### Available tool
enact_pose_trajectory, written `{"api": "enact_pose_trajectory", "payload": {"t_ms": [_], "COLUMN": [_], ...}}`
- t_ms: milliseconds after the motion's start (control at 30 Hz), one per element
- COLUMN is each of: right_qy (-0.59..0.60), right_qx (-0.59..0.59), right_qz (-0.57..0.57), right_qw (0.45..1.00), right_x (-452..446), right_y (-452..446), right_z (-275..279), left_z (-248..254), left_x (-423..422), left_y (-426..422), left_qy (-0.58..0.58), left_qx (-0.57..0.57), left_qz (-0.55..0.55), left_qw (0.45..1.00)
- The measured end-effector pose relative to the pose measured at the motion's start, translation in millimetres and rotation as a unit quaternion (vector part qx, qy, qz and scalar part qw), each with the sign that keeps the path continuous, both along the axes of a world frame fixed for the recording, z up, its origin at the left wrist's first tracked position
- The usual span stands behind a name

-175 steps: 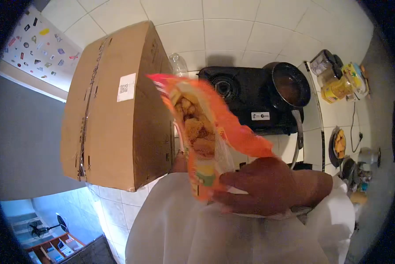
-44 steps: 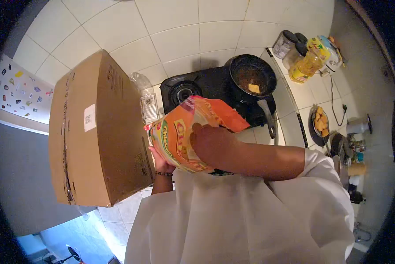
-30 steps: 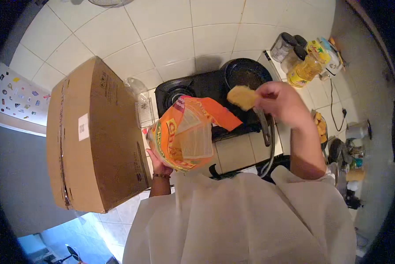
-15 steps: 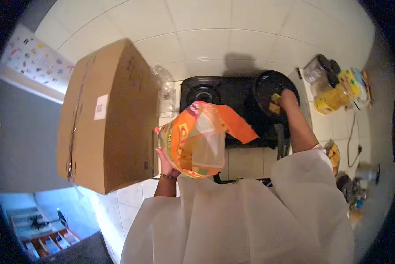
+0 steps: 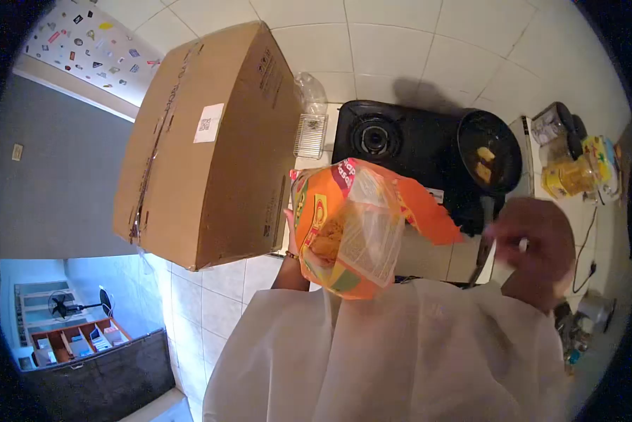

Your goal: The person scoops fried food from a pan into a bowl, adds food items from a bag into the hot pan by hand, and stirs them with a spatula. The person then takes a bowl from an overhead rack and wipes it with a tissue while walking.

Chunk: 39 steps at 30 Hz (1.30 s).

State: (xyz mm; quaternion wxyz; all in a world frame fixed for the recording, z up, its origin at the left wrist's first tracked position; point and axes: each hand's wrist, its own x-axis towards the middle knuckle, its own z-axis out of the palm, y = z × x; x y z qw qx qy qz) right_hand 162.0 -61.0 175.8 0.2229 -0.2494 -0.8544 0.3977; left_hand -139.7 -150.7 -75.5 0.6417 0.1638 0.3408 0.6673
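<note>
Gripping the bag [image 5: 351, 232] from its left side, the left hand [image 5: 291, 231] is the nearer to it in the head view, while the bag's torn flap [image 5: 432, 214] runs right, toward the blurred right hand [image 5: 531, 235]. Whether the right hand is open or closed cannot be told; it lies well right of the bag's body, near the pan handle [image 5: 487, 207], with the pan [image 5: 504, 141] and its two pieces [image 5: 483, 171] beyond, on the stove [image 5: 418, 133].
</note>
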Motion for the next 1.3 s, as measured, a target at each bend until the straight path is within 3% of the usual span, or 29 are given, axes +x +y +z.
{"api": "enact_pose_trajectory", "payload": {"t_ms": [33,167,233,300,367,500,567,667,800,933,1000,1067,1233,1300], "right_qy": [0.023,-0.112,-0.173,-0.058,-0.269,-0.287,-0.299,-0.318,-0.337,-0.346,-0.35,-0.355,-0.366,-0.369], "right_qx": [0.021,0.093,0.151,0.006,-0.122,-0.098,-0.084,-0.068,-0.042,-0.012,0.003,0.018,0.059,0.076], "right_qz": [0.052,0.263,0.193,0.123,0.238,0.21,0.189,0.16,0.145,0.145,0.145,0.144,0.146,0.147], "right_qw": [0.998,0.954,0.954,0.991,0.925,0.929,0.932,0.932,0.929,0.927,0.925,0.923,0.917,0.915], "right_x": [-14.7,-78.6,-108.5,-134.2,-140.5,-166.2,-173.0,-176.6,-201.7,-171.8,-158.5,-169.7,-169.4,-163.2], "right_y": [-11.4,-37.5,-56.1,-56.8,-50.7,-51.6,-51.8,-52.8,-55.1,-51.0,-48.8,-45.7,-35.3,-29.6], "right_z": [5.9,-8.6,-47.8,-53.6,-38.5,-48.8,-56.0,-68.5,-82.0,-94.7,-98.1,-108.5,-122.8,-125.8], "left_z": [-0.1,-0.8,-1.2,-2.6,-3.9,-38.7,-26.0,-12.0,-12.0,-18.9,-34.5,-38.5,-15.3,-16.6], "left_x": [-1.0,-6.0,-9.0,-12.6,-16.5,-32.8,-33.2,-33.5,-35.3,-36.3,-39.6,-38.3,-24.0,-24.6], "left_y": [0.1,0.2,0.2,-0.2,-0.6,-8.5,-9.3,-11.4,-9.4,-4.4,-2.7,-1.3,3.0,5.0], "left_qy": [0.007,0.034,0.046,0.056,0.064,-0.035,0.074,0.082,0.059,0.057,-0.026,-0.019,0.033,-0.03], "left_qx": [0.001,0.013,0.023,0.032,0.042,0.038,0.013,-0.045,-0.029,-0.059,-0.028,-0.039,-0.047,-0.033], "left_qz": [-0.002,-0.01,-0.016,-0.021,-0.027,-0.085,-0.035,-0.014,-0.032,-0.032,-0.049,-0.04,-0.021,-0.076], "left_qw": [1.0,0.999,0.999,0.998,0.997,0.995,0.997,0.996,0.997,0.996,0.998,0.998,0.998,0.996]}}
